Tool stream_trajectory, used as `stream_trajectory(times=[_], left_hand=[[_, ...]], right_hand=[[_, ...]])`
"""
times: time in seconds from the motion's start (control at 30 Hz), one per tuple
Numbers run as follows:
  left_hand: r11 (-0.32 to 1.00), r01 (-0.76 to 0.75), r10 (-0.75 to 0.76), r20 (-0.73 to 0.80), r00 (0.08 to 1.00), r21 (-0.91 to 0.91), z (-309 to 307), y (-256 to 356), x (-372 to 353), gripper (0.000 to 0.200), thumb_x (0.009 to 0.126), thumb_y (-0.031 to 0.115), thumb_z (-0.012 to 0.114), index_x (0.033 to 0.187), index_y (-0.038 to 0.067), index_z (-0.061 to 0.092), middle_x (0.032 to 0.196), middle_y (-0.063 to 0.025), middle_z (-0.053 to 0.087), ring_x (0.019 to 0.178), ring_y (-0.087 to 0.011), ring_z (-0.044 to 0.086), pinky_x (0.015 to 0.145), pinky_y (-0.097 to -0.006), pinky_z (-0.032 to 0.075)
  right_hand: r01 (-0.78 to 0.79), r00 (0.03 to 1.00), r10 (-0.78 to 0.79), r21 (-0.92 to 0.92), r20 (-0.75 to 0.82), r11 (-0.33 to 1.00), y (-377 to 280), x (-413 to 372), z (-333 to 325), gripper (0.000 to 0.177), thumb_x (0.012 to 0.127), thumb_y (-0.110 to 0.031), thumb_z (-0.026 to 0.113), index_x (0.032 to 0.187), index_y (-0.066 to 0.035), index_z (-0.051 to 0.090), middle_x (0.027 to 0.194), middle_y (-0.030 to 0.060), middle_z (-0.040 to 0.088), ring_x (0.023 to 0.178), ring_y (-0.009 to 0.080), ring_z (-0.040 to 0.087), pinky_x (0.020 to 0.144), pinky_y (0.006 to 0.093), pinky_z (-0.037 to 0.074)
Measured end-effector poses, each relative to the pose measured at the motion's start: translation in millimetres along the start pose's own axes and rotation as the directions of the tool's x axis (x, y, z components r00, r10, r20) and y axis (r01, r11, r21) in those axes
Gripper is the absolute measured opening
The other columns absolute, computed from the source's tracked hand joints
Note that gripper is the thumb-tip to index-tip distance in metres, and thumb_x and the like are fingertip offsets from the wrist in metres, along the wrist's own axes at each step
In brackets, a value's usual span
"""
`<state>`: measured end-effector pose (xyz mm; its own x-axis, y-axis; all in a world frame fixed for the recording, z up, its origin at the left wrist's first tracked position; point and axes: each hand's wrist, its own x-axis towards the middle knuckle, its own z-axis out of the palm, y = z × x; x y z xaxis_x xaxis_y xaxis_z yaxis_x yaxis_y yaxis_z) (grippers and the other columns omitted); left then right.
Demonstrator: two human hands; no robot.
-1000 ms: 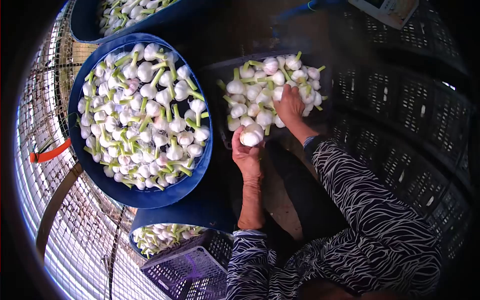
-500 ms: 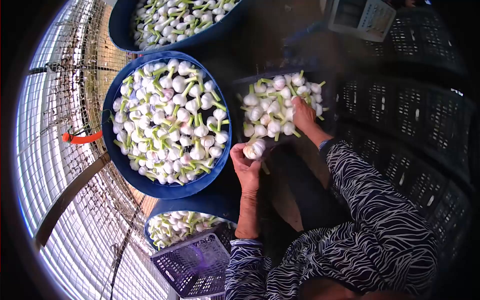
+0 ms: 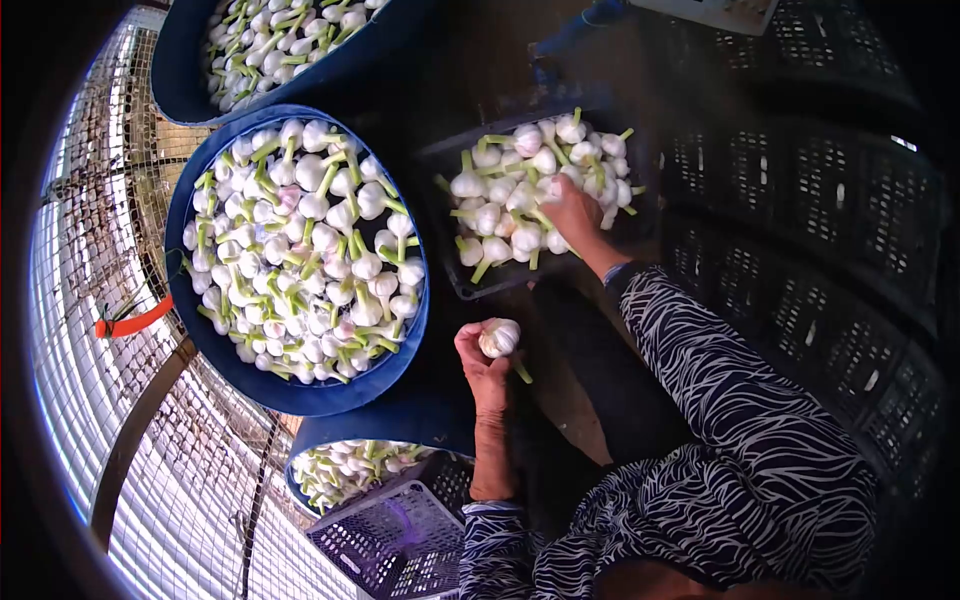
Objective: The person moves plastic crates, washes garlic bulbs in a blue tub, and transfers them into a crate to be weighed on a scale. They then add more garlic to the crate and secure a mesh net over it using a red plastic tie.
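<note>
I have the left hand point(image 3: 485, 368) as the middle of my dial. Its fingers are curled in a grasp on one white bulb point(image 3: 499, 338), just off the hand toward 1 o'clock, with a bit of green stem point(image 3: 522, 371) pointing to 5. The held bulb is in the air, clear of the crate.

Out at 1 o'clock I see the right hand point(image 3: 576, 215), its fingers reaching down among the garlic point(image 3: 525, 236) and touching the heap. I cannot tell whether they grip a bulb there, since the hand hides the contact. The heap fills most of a black crate point(image 3: 480, 287), its green stems pointing every way.

At 10 o'clock a big round blue tub point(image 3: 300, 400) stands near, loaded with more garlic, some dark gaps showing on its right side. A second tub point(image 3: 170, 70) sits further off at 11, a third point(image 3: 370, 428) at 8, both holding garlic. By the third, at 7 o'clock, a purple crate point(image 3: 400, 535) lies tilted.

Further out, an orange pipe point(image 3: 140, 320) lies at 9 against wire mesh point(image 3: 110, 210). Dark stacked crates point(image 3: 820, 200) run along 2 o'clock, and the edge of a pale device point(image 3: 715, 12) shows far out at 1.
</note>
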<state>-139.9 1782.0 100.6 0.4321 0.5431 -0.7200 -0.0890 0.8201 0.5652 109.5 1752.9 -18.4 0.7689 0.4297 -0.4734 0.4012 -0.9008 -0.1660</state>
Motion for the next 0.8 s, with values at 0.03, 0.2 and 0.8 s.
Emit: stream_trajectory(times=[0.03,0.2,0.8], left_hand=[[0.999,0.035,-0.035,0.015,0.999,0.016,5,4,-3,0.052,0.061,-0.004,0.044,0.110,0.009,0.038,0.106,-0.0109,0.050,0.092,-0.0221,0.055,0.072,-0.0332,0.052],[0.984,0.169,-0.157,0.157,0.975,-0.064,9,15,-8,0.046,0.063,-0.001,0.051,0.108,0.008,0.045,0.111,-0.0094,0.046,0.097,-0.0247,0.055,0.073,-0.0364,0.054],[0.969,0.098,-0.091,-0.043,0.995,0.226,12,44,-36,0.078,0.079,0.031,0.068,0.137,0.004,0.022,0.086,-0.0102,0.061,0.074,-0.0153,0.059,0.064,-0.0278,0.049]], right_hand=[[-0.017,1.000,0.017,0.002,0.001,1.000,-2,2,-1,0.051,0.066,-0.028,0.068,0.109,-0.011,0.047,0.082,0.0136,0.064,0.083,0.0317,0.061,0.069,0.0444,0.046],[0.076,0.997,-0.079,-0.119,-0.017,0.990,-8,4,-8,0.042,0.067,-0.019,0.065,0.104,-0.009,0.047,0.092,0.0171,0.058,0.082,0.0329,0.061,0.068,0.0450,0.047],[0.296,0.858,-0.486,0.612,0.167,0.733,-82,-121,-140,0.030,0.066,-0.005,0.062,0.093,-0.006,0.048,0.083,0.0104,0.056,0.075,0.0252,0.058,0.068,0.0356,0.047]])
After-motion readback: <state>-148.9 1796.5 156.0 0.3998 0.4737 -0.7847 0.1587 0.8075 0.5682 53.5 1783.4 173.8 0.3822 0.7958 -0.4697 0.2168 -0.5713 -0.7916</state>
